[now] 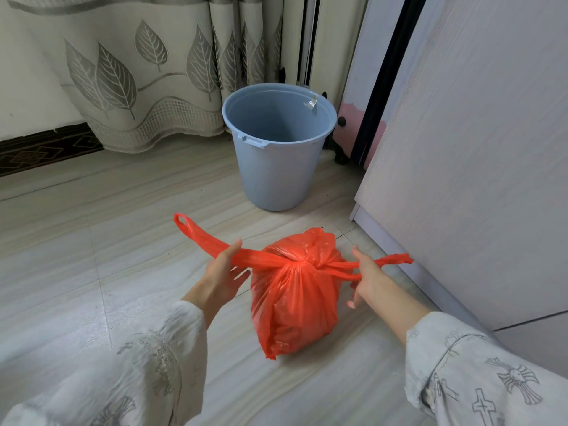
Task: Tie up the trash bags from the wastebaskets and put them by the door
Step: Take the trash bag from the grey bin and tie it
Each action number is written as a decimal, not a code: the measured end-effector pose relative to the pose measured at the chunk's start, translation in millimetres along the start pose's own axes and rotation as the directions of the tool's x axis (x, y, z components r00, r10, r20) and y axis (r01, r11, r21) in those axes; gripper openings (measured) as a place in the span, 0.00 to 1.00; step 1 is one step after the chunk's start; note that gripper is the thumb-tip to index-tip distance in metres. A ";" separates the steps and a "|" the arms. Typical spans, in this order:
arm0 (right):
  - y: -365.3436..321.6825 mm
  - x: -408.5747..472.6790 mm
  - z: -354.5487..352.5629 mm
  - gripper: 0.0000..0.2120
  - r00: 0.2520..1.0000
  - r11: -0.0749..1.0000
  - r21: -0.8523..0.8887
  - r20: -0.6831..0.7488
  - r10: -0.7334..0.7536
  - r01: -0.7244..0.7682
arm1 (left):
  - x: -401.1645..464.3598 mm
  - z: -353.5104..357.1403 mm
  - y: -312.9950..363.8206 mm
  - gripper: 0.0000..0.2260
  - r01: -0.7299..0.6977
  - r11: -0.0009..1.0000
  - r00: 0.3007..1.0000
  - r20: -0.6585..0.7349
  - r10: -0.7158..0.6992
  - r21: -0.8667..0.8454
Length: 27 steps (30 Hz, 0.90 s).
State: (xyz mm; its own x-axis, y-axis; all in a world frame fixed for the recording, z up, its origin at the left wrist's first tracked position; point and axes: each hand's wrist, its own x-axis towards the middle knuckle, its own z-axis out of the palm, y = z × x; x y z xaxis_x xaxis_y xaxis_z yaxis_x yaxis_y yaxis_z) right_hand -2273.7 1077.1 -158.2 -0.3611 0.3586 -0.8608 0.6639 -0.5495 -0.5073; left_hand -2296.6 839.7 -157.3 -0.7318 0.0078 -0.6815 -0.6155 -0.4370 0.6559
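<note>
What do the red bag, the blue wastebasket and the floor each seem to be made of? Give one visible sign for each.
Red bag: thin plastic film, glossy; it crinkles, gathers into fine pleats at the knot and lets light through.
Blue wastebasket: rigid moulded plastic, smooth matte; uniform colour, rolled rim with moulded lugs.
Floor: probably glazed tile with a printed stone or wood-grain pattern; sheen and thin joint lines.

no readable text, labels, brands or numbers, cross motifs on sleeve (pixel 479 373) only

leaf-print curtain (pixel 123 72), pink suitcase (pixel 350 130), pale cabinet (pixel 476 164)
</note>
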 end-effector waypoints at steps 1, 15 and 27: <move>-1.3 -2.9 1.2 0.27 1.000 1.000 -0.004 0.017 0.013 -0.013 | -0.6 5.8 -4.0 0.06 -0.050 0.998 0.999 0.012 0.050 0.034; -53.7 -10.1 24.7 0.22 0.956 0.862 0.476 0.130 -0.264 0.173 | -48.8 84.6 9.5 0.18 -0.154 0.987 0.933 0.337 0.130 0.045; -83.6 -16.2 10.6 0.22 0.903 0.829 0.458 0.116 -0.413 0.320 | -73.7 102.2 41.7 0.18 -0.084 0.988 0.923 0.384 0.027 0.133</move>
State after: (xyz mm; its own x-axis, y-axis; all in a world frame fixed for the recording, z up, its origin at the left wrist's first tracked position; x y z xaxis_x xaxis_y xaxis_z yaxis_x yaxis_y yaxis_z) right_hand -2330.3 1109.2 -102.3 -0.6766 0.4630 -0.5726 0.1351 -0.6864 -0.7146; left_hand -2298.2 912.9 -46.6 -0.8042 0.3412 -0.4866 -0.5852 -0.3123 0.7483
